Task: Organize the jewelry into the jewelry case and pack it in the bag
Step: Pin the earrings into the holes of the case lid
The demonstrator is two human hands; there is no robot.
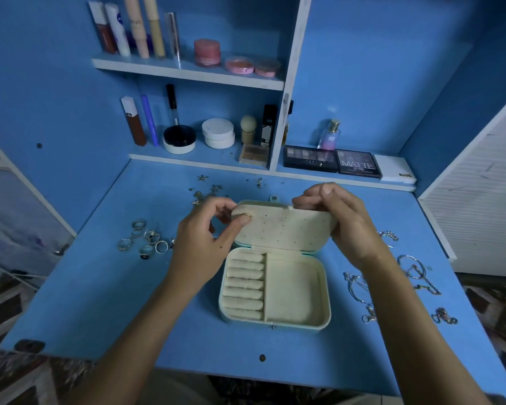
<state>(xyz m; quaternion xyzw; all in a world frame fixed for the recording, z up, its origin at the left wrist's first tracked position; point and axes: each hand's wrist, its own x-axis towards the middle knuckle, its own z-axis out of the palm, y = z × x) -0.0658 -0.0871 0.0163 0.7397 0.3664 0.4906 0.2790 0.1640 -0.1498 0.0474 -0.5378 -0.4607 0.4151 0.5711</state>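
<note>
From the head camera, the jewelry case (275,290) lies open in the middle of the blue desk (158,317), its cream base showing a row of ring rolls on the left and a bare compartment on the right. The lid (284,226) stands tilted up at the back, its perforated earring panel facing the person. The left hand (208,238) curls round the lid's left corner, thumb and fingers pinching a small gold earring (248,215) against the panel. The right hand (342,217) grips the lid's upper right edge, fingers folded over the top.

Left of the case, partly near the left forearm, a cluster of rings (146,239) sits on the desk. Behind the left hand, small earrings and charms (208,188) lie scattered. To the right, bracelets and chains (412,276) spread out, some hidden by the right forearm. Eyeshadow palettes (332,162), a perfume bottle (330,134) and cosmetic jars and tubes (199,135) fill the shelves behind.
</note>
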